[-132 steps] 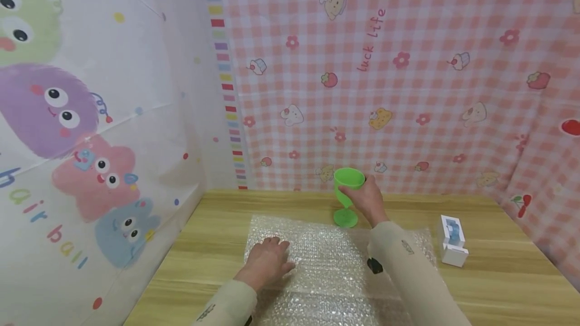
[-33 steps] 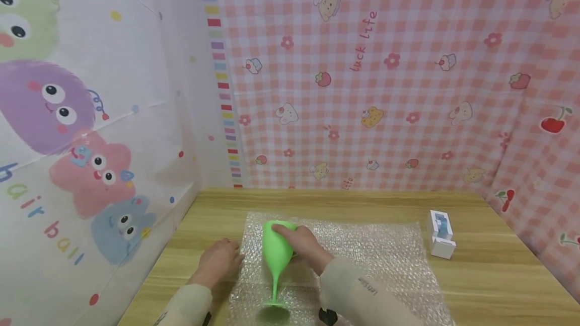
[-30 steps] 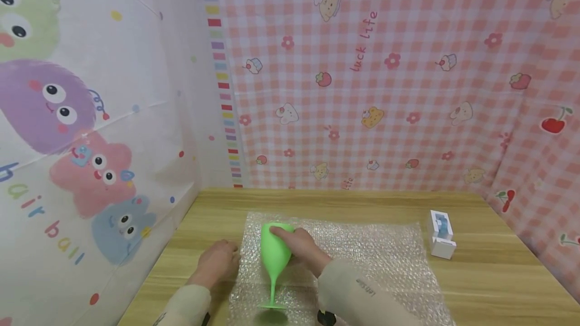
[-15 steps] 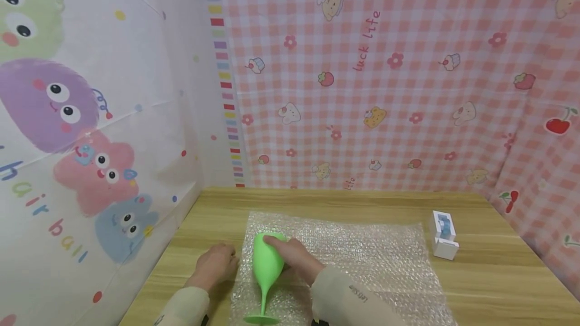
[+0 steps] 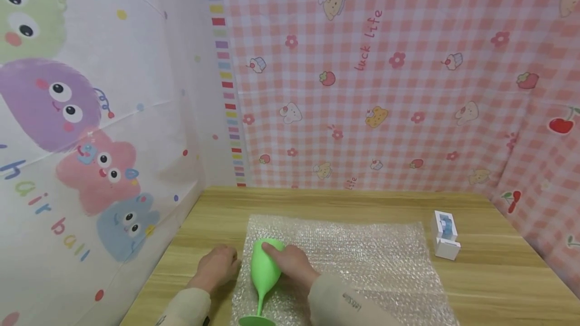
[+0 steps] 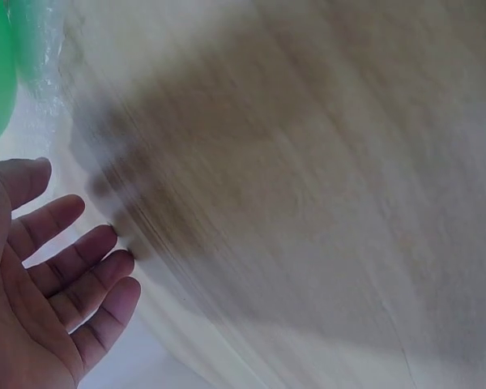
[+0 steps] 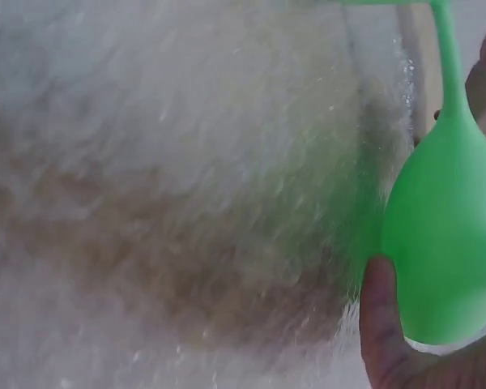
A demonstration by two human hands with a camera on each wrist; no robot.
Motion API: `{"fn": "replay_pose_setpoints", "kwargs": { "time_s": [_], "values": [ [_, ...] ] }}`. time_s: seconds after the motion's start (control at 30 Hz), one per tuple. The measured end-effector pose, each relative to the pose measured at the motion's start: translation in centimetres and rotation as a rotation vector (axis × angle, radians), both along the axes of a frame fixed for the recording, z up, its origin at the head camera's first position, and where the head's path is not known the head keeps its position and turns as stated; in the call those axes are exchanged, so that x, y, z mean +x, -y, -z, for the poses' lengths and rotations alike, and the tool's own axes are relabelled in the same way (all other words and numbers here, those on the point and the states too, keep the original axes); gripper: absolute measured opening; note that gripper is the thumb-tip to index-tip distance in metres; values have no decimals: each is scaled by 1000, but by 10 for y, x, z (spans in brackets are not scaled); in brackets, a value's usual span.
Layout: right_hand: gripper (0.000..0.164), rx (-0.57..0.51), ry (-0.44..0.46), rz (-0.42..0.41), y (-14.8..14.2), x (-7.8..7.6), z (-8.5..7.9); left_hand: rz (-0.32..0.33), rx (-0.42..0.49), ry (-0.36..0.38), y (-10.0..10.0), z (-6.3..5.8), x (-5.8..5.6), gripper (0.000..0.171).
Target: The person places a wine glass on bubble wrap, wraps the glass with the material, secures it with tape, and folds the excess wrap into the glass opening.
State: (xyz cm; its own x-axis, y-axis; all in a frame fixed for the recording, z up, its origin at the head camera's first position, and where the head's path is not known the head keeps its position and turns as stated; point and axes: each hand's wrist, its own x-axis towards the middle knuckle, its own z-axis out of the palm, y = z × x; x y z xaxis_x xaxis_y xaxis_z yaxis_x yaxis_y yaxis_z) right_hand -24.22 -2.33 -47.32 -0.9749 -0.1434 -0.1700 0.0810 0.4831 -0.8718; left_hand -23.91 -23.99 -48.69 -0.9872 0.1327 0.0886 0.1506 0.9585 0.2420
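Note:
A green plastic goblet (image 5: 265,268) lies tilted along the left edge of a sheet of bubble wrap (image 5: 362,260), its foot toward me and its rim facing away. My right hand (image 5: 293,264) grips the bowl near the rim. In the right wrist view, the thumb (image 7: 381,312) presses against the side of the goblet (image 7: 445,219), with the bubble wrap (image 7: 186,121) beneath. Just left of the sheet, my left hand (image 5: 217,267) is at the wood-grain table. The left wrist view shows that hand (image 6: 57,284) with relaxed, spread fingers and nothing in them.
A white tape dispenser (image 5: 446,235) with a blue roll stands right of the bubble wrap. The wood-grain table (image 5: 494,275) meets a pink checked curtain (image 5: 362,114) at the back and a white cartoon sheet (image 5: 149,165) on the left.
From upright at the wrap's back edge, the goblet was brought forward and left, tipped foot toward me, then lowered. My left hand shifted left off the wrap.

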Motion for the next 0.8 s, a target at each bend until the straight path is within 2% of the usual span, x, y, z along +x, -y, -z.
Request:
{"fn": "replay_pose_setpoints", "kwargs": {
  "time_s": [0.13, 0.27, 0.37, 0.47, 0.57, 0.67, 0.8],
  "values": [
    [92, 149, -167, 6, 0, -1, -2, 9, -11, -3, -1, 0, 0, 13],
    [88, 261, -326, -46, -2, -4, -2, 10, -5, 1, 0, 1, 0, 14],
    [75, 356, -484, -144, -3, -5, -3, 9, 15, 22, 0, 1, 1, 15],
    [53, 499, -706, -266, -6, -3, -6, 16, 30, 49, 0, -1, 4, 16],
    [34, 604, -881, -389, -9, -1, -7, 23, 39, 66, -1, -2, 6, 17],
    [31, 648, -935, -491, -11, 3, -6, 35, 59, 62, -2, -1, 8, 18],
    [38, 670, -945, -537, -14, 6, -2, 61, 115, 55, -6, -1, 8, 19]
  ]
}}
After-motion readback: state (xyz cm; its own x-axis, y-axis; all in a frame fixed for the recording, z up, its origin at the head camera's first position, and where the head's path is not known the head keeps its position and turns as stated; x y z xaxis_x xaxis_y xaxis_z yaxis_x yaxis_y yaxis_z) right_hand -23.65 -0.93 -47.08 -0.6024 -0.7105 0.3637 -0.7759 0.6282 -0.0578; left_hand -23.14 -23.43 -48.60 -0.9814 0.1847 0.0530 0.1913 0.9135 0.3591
